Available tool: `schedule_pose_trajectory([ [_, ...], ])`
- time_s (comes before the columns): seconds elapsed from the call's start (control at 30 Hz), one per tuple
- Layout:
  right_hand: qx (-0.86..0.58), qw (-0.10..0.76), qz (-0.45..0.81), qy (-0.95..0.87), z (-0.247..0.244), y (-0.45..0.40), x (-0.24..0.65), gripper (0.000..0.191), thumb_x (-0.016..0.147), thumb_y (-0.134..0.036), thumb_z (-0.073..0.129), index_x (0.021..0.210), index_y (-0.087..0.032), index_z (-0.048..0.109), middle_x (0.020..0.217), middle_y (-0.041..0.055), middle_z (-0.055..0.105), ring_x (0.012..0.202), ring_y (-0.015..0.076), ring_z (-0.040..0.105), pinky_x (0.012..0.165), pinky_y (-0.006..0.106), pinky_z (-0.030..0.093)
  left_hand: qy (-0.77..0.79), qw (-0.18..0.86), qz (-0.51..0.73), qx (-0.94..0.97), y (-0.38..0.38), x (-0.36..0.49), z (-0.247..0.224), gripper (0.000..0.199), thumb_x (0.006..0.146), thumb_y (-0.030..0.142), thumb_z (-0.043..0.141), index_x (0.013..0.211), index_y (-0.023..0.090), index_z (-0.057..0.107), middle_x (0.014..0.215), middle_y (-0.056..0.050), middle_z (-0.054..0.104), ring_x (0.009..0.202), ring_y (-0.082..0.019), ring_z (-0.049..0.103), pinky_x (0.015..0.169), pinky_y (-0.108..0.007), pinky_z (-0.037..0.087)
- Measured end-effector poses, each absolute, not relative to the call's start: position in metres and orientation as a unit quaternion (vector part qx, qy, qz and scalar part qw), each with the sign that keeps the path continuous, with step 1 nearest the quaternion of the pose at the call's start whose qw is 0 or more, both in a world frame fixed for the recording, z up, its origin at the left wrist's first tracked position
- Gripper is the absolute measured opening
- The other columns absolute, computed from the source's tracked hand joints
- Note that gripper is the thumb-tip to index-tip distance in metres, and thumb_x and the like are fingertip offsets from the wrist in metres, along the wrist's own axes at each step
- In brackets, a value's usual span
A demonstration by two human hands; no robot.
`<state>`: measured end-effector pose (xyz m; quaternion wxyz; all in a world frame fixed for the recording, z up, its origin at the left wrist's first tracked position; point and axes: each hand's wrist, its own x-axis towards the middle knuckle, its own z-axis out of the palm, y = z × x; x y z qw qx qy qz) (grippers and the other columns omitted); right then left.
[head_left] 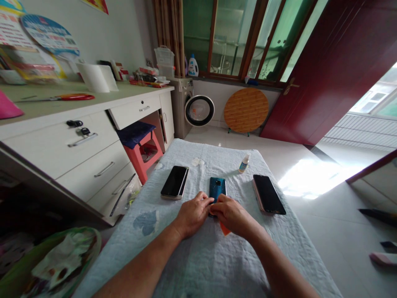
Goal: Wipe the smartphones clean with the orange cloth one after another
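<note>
A blue smartphone (218,187) lies back side up on the cloth-covered table (192,256), its camera block at the far end. My left hand (192,213) grips its left edge, fingers curled and thumb on the back. Bent over the lower part of the phone, my right hand (231,213) has its fingers pressed together on an orange cloth (225,229). Only a corner of that cloth shows below the hand. The phone's near end is mostly hidden by my fingers.
Stacked phones (175,182) lie on the left, and more stacked phones (269,194) on the right. A small spray bottle (244,163) stands behind. Left of the table are a drawer desk (93,145), a red stool (142,153) and a green basket (97,244).
</note>
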<state>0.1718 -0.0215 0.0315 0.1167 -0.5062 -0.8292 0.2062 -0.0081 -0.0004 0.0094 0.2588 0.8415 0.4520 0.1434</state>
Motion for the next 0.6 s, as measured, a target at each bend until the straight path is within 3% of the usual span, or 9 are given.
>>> schedule_pose_trajectory([
  [0.17,-0.478,0.133,0.172,-0.851,0.029,-0.024,0.165,0.02,0.087,-0.015,0.054,0.078,-0.021,0.07,0.085,0.0008,0.054,0.076,0.0105,0.048,0.072,0.023,0.035,0.454,0.273,0.167,0.832,0.002,-0.008,0.004,0.038,0.09,0.021,0.042,0.123,0.03,0.058,0.141,0.001,0.048,0.113,-0.019,0.059,0.097,-0.028,0.045],
  [0.37,-0.431,0.157,0.167,-0.873,0.024,-0.025,0.159,0.016,0.087,-0.019,0.057,0.075,-0.017,0.068,0.088,0.0037,0.054,0.086,0.0144,0.05,0.077,0.025,0.039,0.458,0.291,0.198,0.816,0.004,-0.008,0.0,0.039,0.089,0.02,0.042,0.123,0.025,0.06,0.139,-0.001,0.053,0.123,-0.018,0.054,0.106,-0.028,0.039],
  [0.6,-0.442,0.16,0.196,-0.861,0.032,-0.026,0.157,0.012,0.087,-0.012,0.053,0.084,-0.016,0.064,0.092,0.0045,0.057,0.088,0.0136,0.053,0.08,0.024,0.042,0.446,0.293,0.207,0.82,0.005,-0.009,-0.001,0.038,0.089,0.02,0.043,0.123,0.025,0.062,0.138,-0.001,0.054,0.124,-0.017,0.053,0.106,-0.028,0.038],
])
